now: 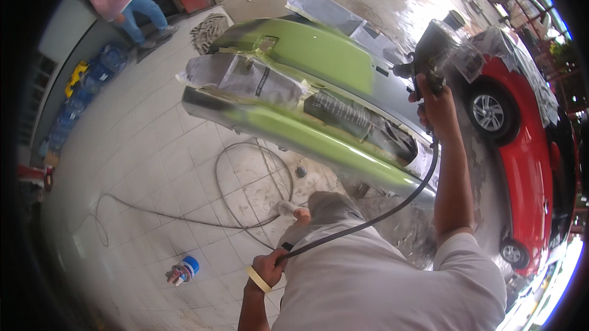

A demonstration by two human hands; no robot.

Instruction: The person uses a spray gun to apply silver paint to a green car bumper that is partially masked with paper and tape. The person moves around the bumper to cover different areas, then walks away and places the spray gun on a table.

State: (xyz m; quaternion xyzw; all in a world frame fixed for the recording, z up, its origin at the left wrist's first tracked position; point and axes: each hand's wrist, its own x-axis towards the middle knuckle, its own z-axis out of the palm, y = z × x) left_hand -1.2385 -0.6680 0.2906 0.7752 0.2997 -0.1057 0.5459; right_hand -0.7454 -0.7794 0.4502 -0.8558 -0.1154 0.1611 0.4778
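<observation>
My right hand (pixel 439 109) is raised and wrapped round the grip of a spray gun (pixel 431 55) with a cup on top. From the gun's handle a dark air hose (pixel 368 223) curves down across my body to my left hand (pixel 267 268), which is closed on it. A roll of masking tape (pixel 258 279) hangs round my left wrist. In front of me lies a green car body panel (pixel 325 55), grey toward its ends. A second, longer green panel (pixel 270 125) lies nearer. Masking paper (pixel 245 76) is taped over parts of both.
The hose loops over the tiled floor (pixel 147 171). A blue can (pixel 187 266) stands at lower left. Blue water bottles (pixel 98 76) line the left wall, near another person (pixel 126 0). To the right is a red car (pixel 531 165), partly covered with paper.
</observation>
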